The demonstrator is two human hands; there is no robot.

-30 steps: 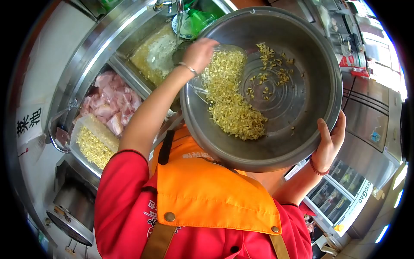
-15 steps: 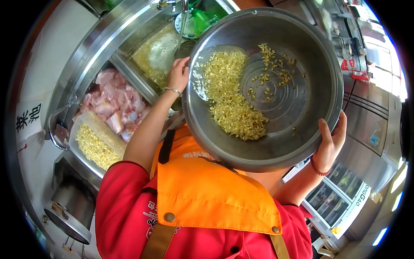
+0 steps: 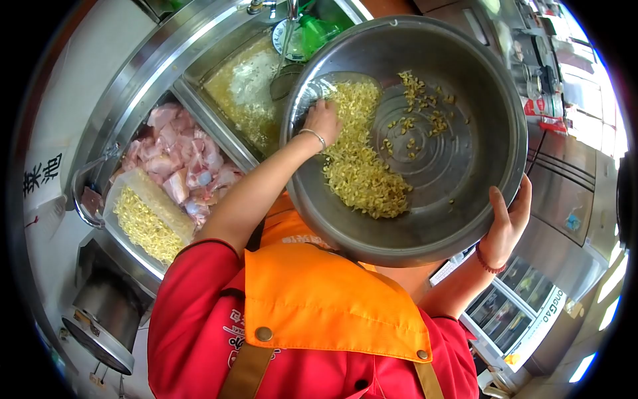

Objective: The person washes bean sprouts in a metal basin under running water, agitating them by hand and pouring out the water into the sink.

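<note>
A large round steel basin (image 3: 458,219) is tilted in front of me, its left side over the sink. Inside, a heap of short yellow-green bean sprouts (image 3: 362,179) lies along the left, with a pool of clear water beside it. A few stray sprouts cling to the bottom. My right hand (image 3: 506,223) grips the basin's rim at the lower right, thumb on the inside. My left hand (image 3: 323,122) is inside the basin at the left edge of the sprouts. Its fingers point down and their tips are hidden, so I cannot see whether it holds any.
Left of the basin is a steel sink (image 3: 193,110) with cloudy water and a running tap (image 3: 292,13). Raw meat pieces (image 3: 176,156) fill the neighbouring compartment. A clear plastic tub (image 3: 149,223) of sprouts stands by them. A steel pot (image 3: 109,312) is at the lower left.
My left hand has let go of the basin's left rim and moved right, into the basin by the sprouts. The right hand keeps its grip and the basin has hardly moved.
</note>
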